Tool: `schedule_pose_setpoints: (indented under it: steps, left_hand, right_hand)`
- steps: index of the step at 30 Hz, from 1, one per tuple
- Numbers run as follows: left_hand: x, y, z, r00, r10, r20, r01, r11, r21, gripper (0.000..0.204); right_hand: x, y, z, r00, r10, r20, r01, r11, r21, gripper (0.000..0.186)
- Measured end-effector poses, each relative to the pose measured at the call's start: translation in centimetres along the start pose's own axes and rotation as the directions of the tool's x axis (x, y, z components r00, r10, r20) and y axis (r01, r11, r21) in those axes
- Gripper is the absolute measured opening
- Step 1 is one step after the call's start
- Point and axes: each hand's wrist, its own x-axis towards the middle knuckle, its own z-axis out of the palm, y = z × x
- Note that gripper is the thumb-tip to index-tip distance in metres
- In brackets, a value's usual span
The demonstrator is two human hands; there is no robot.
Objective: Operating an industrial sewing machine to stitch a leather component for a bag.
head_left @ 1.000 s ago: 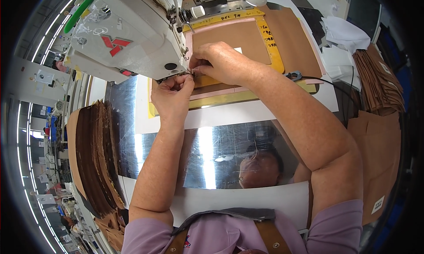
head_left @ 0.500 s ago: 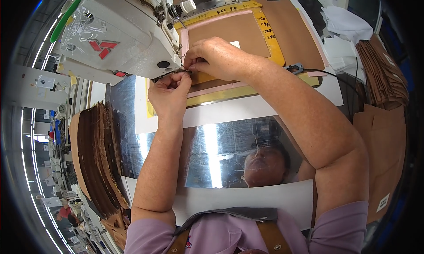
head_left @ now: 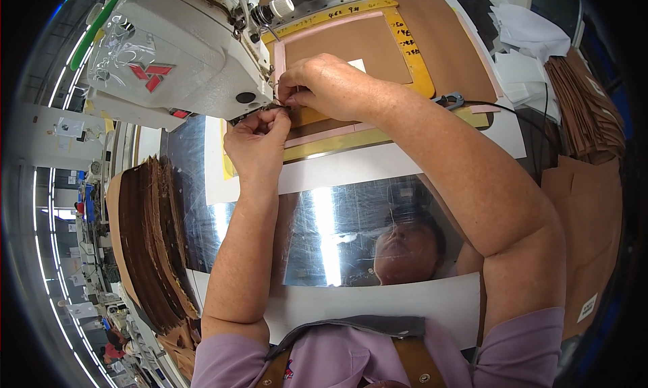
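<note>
**Both hands pinched together under the head of a sewing machine**

The left hand (head_left: 256, 142) and the right hand (head_left: 331, 84) meet at the needle area of a white industrial sewing machine (head_left: 182, 50), fingertips almost touching. The left hand is curled shut, thumb and forefinger pinched on something too fine to make out, perhaps a thread. The right hand lies just above it, fingers bent and pressed together at the same spot; what it grips cannot be told.

Right behind the hands, under the machine's arm, a flat brown piece of material framed by a pink and yellow rectangular template (head_left: 351, 44) lies on the table (head_left: 351, 165). The right hand covers the template's near left corner.

The table's front part is a shiny metal plate (head_left: 324, 233) that mirrors the lamp above. To the left of the left forearm, a stack of dark brown cut pieces (head_left: 152, 239) stands on edge. At the far right, another pile of brown pieces (head_left: 587, 111) lies beside crumpled white cloth (head_left: 533, 34).
</note>
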Motion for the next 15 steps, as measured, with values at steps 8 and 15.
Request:
schedule_pose_setpoints:
  steps: [8, 15]
  left_hand:
    - [-0.09, 0.16, 0.07, 1.0, -0.001, 0.007, 0.001, 0.999, -0.038, 0.012]
    - [0.0, 0.01, -0.07, 1.0, -0.019, 0.01, 0.02, 0.998, -0.056, 0.011]
  right_hand:
    - [-0.11, 0.01, 0.46, 0.999, -0.03, -0.036, 0.025, 0.993, -0.117, 0.016]
    - [-0.14, 0.15, 0.81, 0.994, -0.09, -0.069, 0.079, 0.986, -0.145, 0.015]
